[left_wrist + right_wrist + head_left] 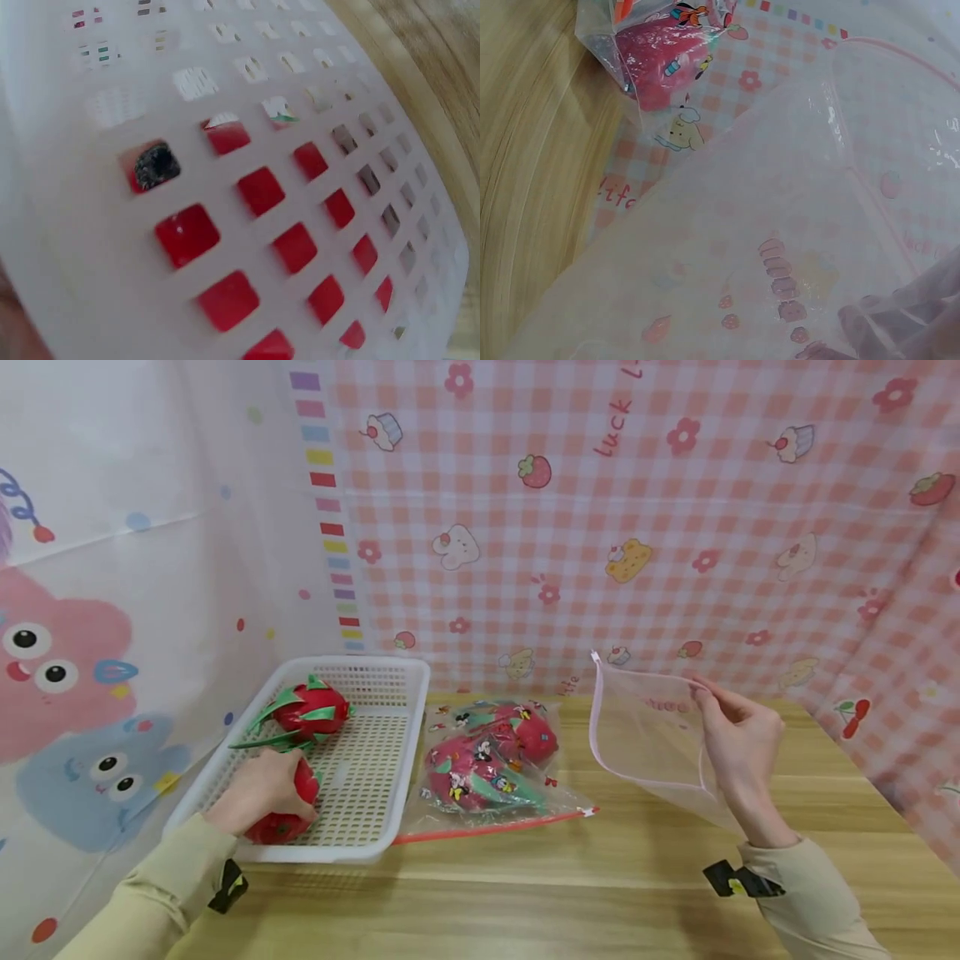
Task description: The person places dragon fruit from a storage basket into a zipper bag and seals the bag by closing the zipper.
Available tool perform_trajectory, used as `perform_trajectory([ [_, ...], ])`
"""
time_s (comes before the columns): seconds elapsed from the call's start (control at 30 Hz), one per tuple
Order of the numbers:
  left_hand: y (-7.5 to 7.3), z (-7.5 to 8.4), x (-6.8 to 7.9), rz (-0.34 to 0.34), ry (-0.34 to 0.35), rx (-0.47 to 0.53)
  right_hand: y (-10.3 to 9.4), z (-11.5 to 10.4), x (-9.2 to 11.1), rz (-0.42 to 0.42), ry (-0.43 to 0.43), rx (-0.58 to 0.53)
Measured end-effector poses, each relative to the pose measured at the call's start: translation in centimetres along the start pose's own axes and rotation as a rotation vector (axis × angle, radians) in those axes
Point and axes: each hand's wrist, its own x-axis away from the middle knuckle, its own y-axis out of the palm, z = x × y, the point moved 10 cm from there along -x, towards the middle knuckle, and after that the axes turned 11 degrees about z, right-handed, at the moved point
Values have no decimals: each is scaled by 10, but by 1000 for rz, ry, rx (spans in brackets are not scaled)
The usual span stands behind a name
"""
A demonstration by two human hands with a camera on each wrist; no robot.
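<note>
Inside the white plastic basket (415, 752), my left hand (258, 789) grips a red toy-like dragon fruit (277, 829), covering much of it from above. The left wrist view shows red of that fruit (262, 190) through holes in the basket wall. A second dragon fruit (318, 710) with long green leaves lies behind the hand. Over at the right, my right hand (738, 743) pinches the edge of a translucent zip bag (648, 735) and holds it up, its pink-edged mouth parted toward the left. Only faint prints show on this bag in the right wrist view.
Between basket and right hand lies a clear cartoon-print bag (420, 822) with a red zip, holding dragon fruits (528, 735). A wooden table (480, 910) carries everything. A pink checked cloth (570, 527) hangs behind, a white printed sheet (187, 577) at left.
</note>
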Motion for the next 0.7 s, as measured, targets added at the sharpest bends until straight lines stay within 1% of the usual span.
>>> perform_trajectory([
  [0.1, -1, -3, 1, 29, -15, 44, 2, 1, 1, -12, 14, 14],
  [0.2, -2, -4, 3, 65, -14, 70, 3, 3, 1, -17, 33, 28],
  [0.33, -4, -3, 4, 105, -5, 78, 3, 4, 1, -15, 44, 34],
  [0.53, -9, 3, 6, 120, -3, 77, 3, 4, 1, -12, 41, 60],
  [0.6, -12, 6, 7, 127, 1, 72, 3, 4, 2, -12, 39, 65],
  [0.7, -17, 9, 9, 127, -10, 57, 3, 4, 2, -12, 30, 72],
])
